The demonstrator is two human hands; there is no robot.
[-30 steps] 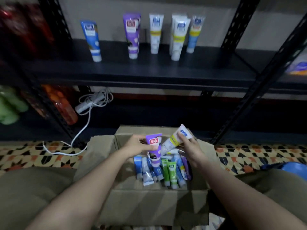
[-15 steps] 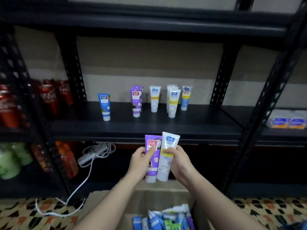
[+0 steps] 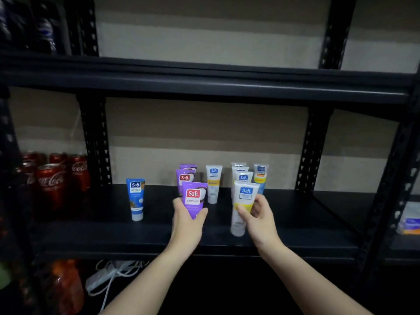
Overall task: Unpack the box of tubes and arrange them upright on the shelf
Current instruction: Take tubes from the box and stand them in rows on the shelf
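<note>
Centre frame, the left hand (image 3: 187, 226) grips a purple plastic tube (image 3: 194, 198) upright over the black metal shelf (image 3: 295, 223); the right hand (image 3: 259, 218) pinches a white-and-yellow tube (image 3: 242, 208), cap down, nearly seated.

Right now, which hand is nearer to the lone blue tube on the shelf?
Left. The left hand, holding a purple tube, is just right of the blue tube. The right hand, holding a white tube, is farther right.

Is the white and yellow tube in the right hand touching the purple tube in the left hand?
Apart. The head view shows dark shelf between the purple tube and the white and yellow tube.
</note>
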